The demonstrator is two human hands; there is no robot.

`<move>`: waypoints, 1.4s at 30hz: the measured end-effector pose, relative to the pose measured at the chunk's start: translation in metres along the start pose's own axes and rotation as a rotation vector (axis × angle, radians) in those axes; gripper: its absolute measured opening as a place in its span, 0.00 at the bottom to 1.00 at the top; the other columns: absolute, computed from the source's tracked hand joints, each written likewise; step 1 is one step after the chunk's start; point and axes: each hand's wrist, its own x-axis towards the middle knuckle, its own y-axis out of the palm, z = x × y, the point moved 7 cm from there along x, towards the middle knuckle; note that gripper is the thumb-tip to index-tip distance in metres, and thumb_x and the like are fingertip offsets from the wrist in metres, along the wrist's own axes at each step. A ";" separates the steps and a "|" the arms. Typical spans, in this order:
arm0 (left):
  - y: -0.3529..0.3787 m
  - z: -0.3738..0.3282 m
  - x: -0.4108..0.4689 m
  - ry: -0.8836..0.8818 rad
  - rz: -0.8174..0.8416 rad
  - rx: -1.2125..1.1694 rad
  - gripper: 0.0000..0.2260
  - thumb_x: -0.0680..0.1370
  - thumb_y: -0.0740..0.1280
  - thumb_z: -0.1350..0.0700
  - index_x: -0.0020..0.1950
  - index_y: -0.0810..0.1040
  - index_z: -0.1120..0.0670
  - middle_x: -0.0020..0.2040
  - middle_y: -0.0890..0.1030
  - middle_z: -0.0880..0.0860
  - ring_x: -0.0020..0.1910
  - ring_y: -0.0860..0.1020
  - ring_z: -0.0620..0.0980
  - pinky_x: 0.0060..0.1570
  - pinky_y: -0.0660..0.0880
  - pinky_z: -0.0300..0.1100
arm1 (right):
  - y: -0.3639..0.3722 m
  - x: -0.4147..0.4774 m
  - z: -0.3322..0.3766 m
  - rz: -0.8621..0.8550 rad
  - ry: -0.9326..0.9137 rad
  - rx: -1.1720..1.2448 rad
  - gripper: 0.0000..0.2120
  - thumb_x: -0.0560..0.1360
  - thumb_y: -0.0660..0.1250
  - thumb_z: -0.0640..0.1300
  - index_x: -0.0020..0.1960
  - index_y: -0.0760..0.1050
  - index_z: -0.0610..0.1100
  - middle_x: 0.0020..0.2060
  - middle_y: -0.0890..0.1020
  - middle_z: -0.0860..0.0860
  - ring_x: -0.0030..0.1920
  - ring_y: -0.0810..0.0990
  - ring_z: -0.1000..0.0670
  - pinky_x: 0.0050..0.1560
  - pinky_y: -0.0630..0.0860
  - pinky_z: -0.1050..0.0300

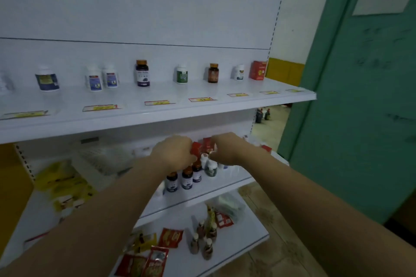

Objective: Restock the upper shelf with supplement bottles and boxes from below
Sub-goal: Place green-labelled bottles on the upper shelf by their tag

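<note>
SHELF RESTOCK: Your 2 hands meet over the red boxes (203, 146) near the back of the middle shelf (202, 193), toward its right end. Your left hand (173, 150) curls round the left carton. Your right hand (227, 148) appears to pinch its neighbour, though blur hides the fingertips. The boxes are glossy cardboard, square-cornered and taller than wide, just behind a row of dark bottles (187, 179) with rounded amber caps. The upper shelf (157, 117) lies directly above the grip, its front edge overhanging your knuckles. A matching red carton (257, 70) sits at its back right corner, nearer your right hand.
</note>
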 end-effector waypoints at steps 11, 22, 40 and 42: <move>0.113 -0.143 0.080 0.031 0.107 -0.081 0.16 0.78 0.63 0.49 0.59 0.75 0.59 0.56 0.78 0.56 0.53 0.77 0.54 0.54 0.76 0.47 | 0.046 -0.021 -0.207 0.094 0.123 0.033 0.22 0.77 0.63 0.46 0.69 0.68 0.41 0.66 0.72 0.42 0.65 0.72 0.42 0.63 0.72 0.50; 0.191 -0.206 0.188 -0.088 0.148 -0.045 0.18 0.78 0.62 0.48 0.64 0.73 0.56 0.62 0.76 0.56 0.60 0.75 0.55 0.58 0.74 0.45 | 0.089 0.043 -0.361 0.220 0.169 0.044 0.22 0.78 0.60 0.48 0.70 0.65 0.43 0.65 0.72 0.43 0.64 0.72 0.44 0.61 0.71 0.52; 0.307 -0.152 0.372 -0.262 0.294 -0.166 0.21 0.79 0.62 0.50 0.69 0.68 0.58 0.67 0.73 0.56 0.65 0.72 0.55 0.63 0.71 0.46 | 0.162 0.234 -0.455 0.256 0.255 0.234 0.24 0.76 0.65 0.46 0.70 0.65 0.41 0.64 0.75 0.44 0.62 0.75 0.45 0.59 0.73 0.56; 0.323 -0.147 0.376 -0.290 0.309 -0.206 0.21 0.80 0.61 0.51 0.70 0.65 0.59 0.68 0.71 0.57 0.66 0.70 0.54 0.64 0.68 0.44 | 0.177 0.246 -0.450 0.274 0.197 0.281 0.24 0.77 0.65 0.45 0.70 0.64 0.42 0.64 0.75 0.44 0.63 0.75 0.45 0.59 0.72 0.59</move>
